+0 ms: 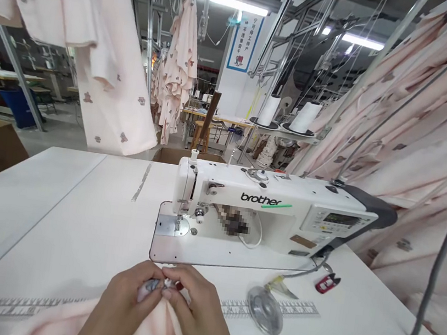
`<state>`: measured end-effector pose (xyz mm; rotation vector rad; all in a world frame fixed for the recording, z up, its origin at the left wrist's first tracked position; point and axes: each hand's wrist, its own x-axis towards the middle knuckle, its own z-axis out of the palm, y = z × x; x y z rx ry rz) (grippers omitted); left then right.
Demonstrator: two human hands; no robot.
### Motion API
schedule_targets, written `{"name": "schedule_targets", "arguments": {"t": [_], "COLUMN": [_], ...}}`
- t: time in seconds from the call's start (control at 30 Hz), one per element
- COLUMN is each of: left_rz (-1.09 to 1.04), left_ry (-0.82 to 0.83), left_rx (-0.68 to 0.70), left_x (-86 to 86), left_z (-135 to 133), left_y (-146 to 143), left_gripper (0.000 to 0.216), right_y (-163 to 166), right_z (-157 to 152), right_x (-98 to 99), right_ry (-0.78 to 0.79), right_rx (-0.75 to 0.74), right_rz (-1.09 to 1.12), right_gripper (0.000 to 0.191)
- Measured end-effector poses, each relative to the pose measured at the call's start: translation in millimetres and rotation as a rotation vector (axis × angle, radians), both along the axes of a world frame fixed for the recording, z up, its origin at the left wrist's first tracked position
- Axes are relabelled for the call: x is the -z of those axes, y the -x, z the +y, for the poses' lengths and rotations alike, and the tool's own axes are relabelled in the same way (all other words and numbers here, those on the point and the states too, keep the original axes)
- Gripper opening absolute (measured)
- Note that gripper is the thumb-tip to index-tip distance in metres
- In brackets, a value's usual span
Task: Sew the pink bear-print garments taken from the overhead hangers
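Observation:
My left hand [127, 301] and my right hand [197, 311] meet at the near edge of the white sewing table [74, 224]. Both pinch a small grey-white piece [157, 284] between their fingertips, held over pale pink fabric [60, 319] that lies on the table edge and under my wrists. What the small piece is I cannot make out. A white Brother sewing machine [258, 217] stands just beyond my hands, its needle and presser foot [178, 222] at its left end.
A clear round dish [265, 309] and red thread snips [327, 283] lie at the right of the table. Printed ruler strips [270, 310] run along the near edge. Pink printed garments [419, 134] hang at right and upper left. Thread cones [305, 117] stand behind.

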<state>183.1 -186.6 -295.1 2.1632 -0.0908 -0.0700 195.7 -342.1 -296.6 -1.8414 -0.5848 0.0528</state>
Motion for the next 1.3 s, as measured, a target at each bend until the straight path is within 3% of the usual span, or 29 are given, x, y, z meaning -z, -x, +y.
{"name": "schedule_targets", "arguments": {"t": [0.13,0.27,0.43,0.57,0.8,0.97,1.1,1.23,1.3], "left_rz": [0.047,-0.135,-0.403,-0.393,-0.250,-0.148,-0.252,-0.343,-0.419], "left_ry": [-0.027,-0.091,-0.096,-0.097,0.150,0.188,0.014,-0.209,-0.236], "left_rx": [-0.006,0.183,0.354,0.273,0.179,0.062,-0.095,-0.087,-0.081], "left_x": [3.8,4.4,2.2,2.5,12.2,7.9,-1.7,-18.6,-30.4], "left_z": [2.5,4.4,6.5,7.9,3.6,1.0,5.5,6.9,5.7], "left_y": [1.9,4.0,9.4,15.0,17.8,18.1,12.5,-14.1,-31.0], "left_gripper": [0.013,0.018,0.023,0.022,0.023,0.023,0.021,0.021,0.023], "right_y": [2.5,-2.6,-21.3,-25.3,-14.8,-5.8,7.6,4.2,-9.1], "right_z": [-3.9,-12.6,-14.1,-3.5,12.7,14.7,17.5,33.2,39.2], "right_x": [2.1,1.5,6.2,21.8,35.6,30.1,21.8,4.9,-5.7], "right_ry": [0.039,0.036,-0.261,-0.411,-0.543,-0.740,-0.600,-0.404,-0.419], "right_rx": [0.049,0.048,-0.294,-0.402,-0.322,-0.192,-0.098,0.113,0.179], "right_rz": [0.105,0.219,0.751,1.014,1.156,1.079,0.693,0.369,0.312], "right_gripper": [0.015,0.010,0.027,0.029,0.011,0.028,0.045,0.032,0.023]}}
